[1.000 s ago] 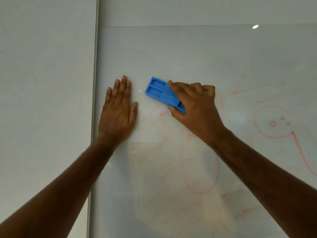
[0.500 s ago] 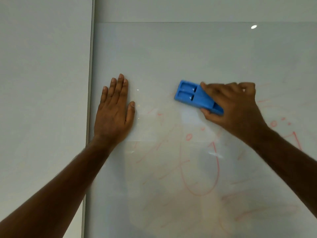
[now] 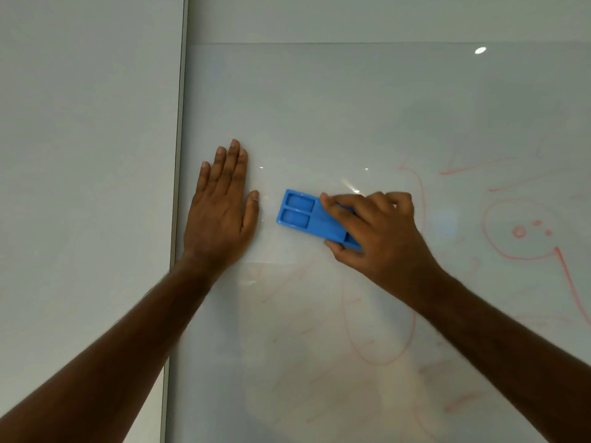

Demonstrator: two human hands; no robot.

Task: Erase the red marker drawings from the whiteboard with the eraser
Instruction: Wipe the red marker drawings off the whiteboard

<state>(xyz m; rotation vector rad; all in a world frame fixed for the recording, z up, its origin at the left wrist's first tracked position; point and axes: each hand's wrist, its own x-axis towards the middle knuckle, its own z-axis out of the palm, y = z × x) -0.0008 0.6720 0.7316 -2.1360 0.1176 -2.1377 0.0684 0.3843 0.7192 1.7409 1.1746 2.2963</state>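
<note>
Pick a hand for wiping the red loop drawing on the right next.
Right. The right hand already grips the eraser and sits nearer the red loop. The left hand lies flat on the whiteboard, farther away.

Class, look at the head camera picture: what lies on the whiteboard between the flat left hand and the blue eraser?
Nothing: in the head view only a bare strip of whiteboard separates the left hand from the eraser, which the right hand grips.
</note>
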